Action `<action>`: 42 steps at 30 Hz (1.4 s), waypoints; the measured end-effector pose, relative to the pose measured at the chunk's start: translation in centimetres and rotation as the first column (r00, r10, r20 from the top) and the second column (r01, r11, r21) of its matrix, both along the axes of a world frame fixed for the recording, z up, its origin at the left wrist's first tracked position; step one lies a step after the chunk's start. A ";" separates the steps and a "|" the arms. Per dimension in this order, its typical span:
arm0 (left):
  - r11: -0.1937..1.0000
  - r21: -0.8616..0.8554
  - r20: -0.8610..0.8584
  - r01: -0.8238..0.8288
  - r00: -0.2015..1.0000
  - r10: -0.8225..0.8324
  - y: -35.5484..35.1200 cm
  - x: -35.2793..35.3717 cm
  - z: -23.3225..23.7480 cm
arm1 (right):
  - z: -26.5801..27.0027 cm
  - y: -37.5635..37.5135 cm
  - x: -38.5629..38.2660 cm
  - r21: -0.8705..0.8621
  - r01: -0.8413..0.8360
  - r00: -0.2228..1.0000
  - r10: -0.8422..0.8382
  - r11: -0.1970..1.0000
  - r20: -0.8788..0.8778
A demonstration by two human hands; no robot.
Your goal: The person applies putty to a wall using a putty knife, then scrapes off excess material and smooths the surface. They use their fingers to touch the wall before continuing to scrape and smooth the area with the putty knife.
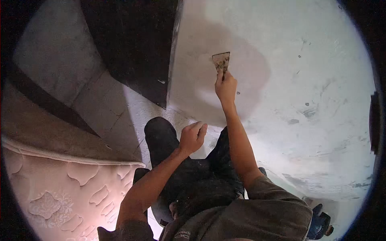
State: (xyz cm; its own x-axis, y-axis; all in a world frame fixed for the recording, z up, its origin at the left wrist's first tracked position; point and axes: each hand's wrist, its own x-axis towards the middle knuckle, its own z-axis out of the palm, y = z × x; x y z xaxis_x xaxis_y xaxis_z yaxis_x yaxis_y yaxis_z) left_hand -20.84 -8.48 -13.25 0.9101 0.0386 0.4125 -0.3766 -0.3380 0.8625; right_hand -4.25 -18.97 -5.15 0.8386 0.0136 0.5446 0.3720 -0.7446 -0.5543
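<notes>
My right hand (226, 89) is wrapped round the handle of a putty knife (221, 61). The knife's wide, stained blade points up and lies at the pale wall (289, 80), a short way right of a dark panel (136, 48). Above my knees, my left hand (193, 137) is held with its fingers curled together; whether anything is inside them cannot be made out.
A pink patterned mattress (76, 193) fills the lower left, below a brown surface (48, 132). Grey floor tiles (104, 100) show beyond it. The wall has small holes and grey patches. Dark items (318, 223) lie at the lower right.
</notes>
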 end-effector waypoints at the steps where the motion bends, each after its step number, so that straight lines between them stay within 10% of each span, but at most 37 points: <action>1: 1.000 -0.005 -0.019 0.011 1.000 -0.011 -0.1 0.0 0.1 | -0.4 0.1 0.4 0.001 -0.001 1.000 0.001 1.000 0.004; 42: 1.000 -0.001 0.034 0.031 0.999 -0.031 -0.8 -0.1 -0.1 | -1.5 -2.6 1.3 -0.186 -0.075 0.995 0.087 0.980 0.058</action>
State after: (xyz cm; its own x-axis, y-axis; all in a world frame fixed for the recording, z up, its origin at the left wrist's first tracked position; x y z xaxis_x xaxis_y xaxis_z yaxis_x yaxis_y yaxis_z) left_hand -20.89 -9.24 -13.38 0.8963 0.0115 0.4434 -0.4160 -0.3248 0.8494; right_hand -3.00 -21.54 -6.68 0.7934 0.1845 0.5801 0.4660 -0.7971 -0.3839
